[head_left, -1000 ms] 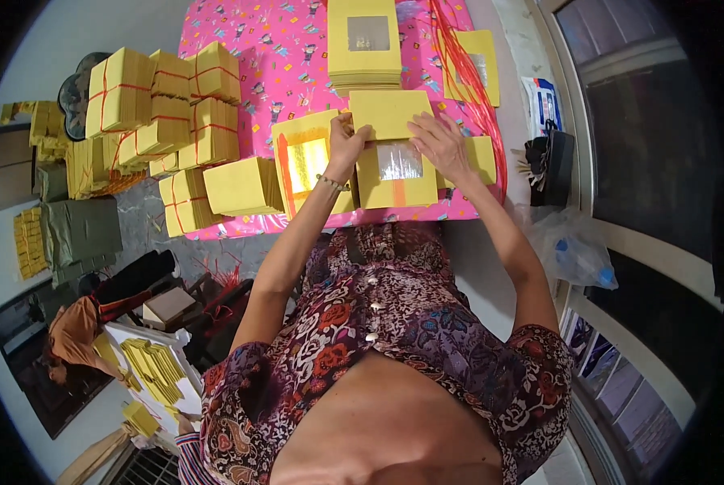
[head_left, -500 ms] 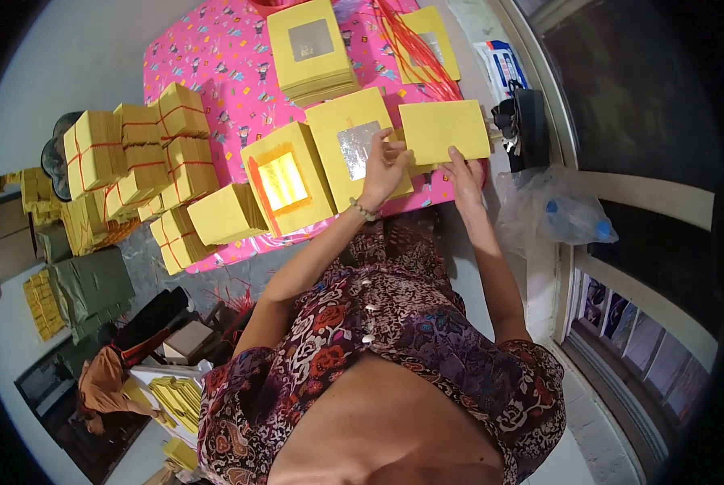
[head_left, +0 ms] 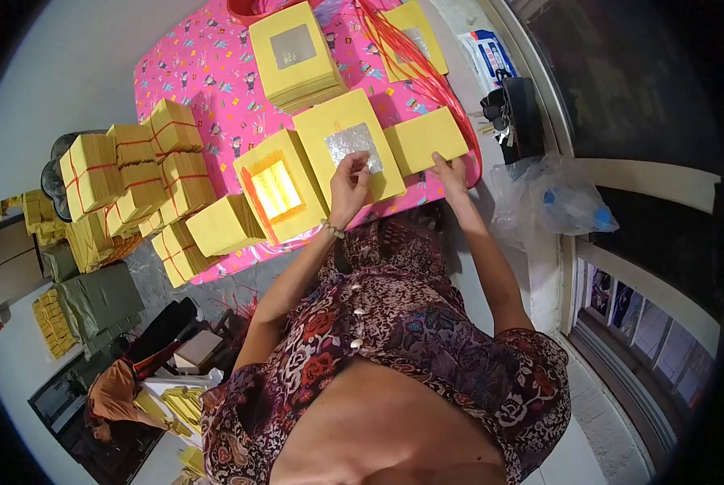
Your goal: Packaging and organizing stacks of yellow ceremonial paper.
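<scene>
Pink cloth lies under the paper stack. Just beside that stack lies a yellow paper, its near edge pinched by the right hand. The left hand curls over the silver square; I can't tell its grip.

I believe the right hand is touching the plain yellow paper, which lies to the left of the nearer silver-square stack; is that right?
Not quite: the head view shows the plain yellow paper, touched by the right hand, lying to the right of the nearer silver-square stack.
</scene>
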The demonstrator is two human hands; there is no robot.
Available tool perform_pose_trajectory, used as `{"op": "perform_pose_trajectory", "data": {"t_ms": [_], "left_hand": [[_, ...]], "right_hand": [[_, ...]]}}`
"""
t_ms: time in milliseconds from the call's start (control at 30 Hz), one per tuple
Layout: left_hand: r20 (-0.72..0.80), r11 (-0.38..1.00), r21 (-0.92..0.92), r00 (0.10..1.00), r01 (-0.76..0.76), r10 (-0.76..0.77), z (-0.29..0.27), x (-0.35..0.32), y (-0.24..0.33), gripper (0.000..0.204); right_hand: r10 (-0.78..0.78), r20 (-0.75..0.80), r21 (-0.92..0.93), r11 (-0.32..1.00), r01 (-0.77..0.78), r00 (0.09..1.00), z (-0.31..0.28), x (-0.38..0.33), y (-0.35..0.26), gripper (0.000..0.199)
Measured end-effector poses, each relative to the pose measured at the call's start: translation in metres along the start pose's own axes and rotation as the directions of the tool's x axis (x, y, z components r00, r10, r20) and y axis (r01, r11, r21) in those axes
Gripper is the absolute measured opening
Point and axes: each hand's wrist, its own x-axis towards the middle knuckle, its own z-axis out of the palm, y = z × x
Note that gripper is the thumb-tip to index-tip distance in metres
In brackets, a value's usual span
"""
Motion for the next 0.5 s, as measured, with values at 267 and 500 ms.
{"op": "perform_pose_trajectory", "data": {"t_ms": [267, 500], "left_hand": [[0.014, 0.999, 0.039, 1.000, 0.016, -0.017, -0.001, 0.001, -0.001, 0.027], [0.015, 0.998, 0.059, 1.000, 0.004, -0.005, 0.003, 0.002, 0.002, 0.026]], "right_hand": [[0.029, -0.044, 0.073, 0.997, -0.026, 0.999, 0.007, 0.004, 0.008, 0.033], [0.021, -0.155, -0.041, 0.999, -0.028, 0.988, 0.006, 0.012, 0.018, 0.033]]}}
